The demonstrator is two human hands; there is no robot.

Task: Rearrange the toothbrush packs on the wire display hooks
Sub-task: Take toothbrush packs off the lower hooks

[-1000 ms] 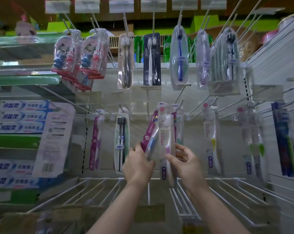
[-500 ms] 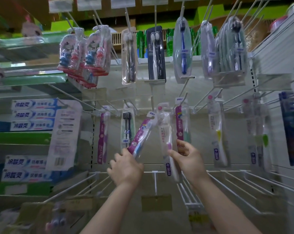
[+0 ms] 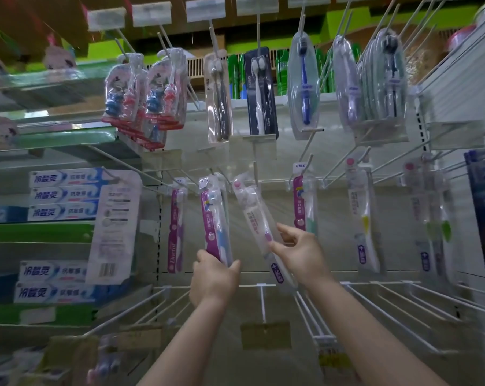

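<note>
Left hand [image 3: 214,280] grips purple pack's [image 3: 215,218] bottom; right hand [image 3: 299,253] pinches tilted white pack [image 3: 256,215] midway

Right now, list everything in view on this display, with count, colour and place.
Purple pack: one, purple and blue, middle row, gripped at its bottom by the left hand.
White pack: one, white and clear, tilted, middle row, held by the right hand.
Doctor pack: one, purple, left of the purple pack.
Kids' packs: several, red and blue, top left hooks.
Navy pack: one, top centre.
Blue brush pack: one, clear, top row.
Toothpaste boxes: several, white and blue, left shelves.
Bare hooks: several, white, bottom row.
Left hand: lower centre.
Right hand: right of centre.
</note>
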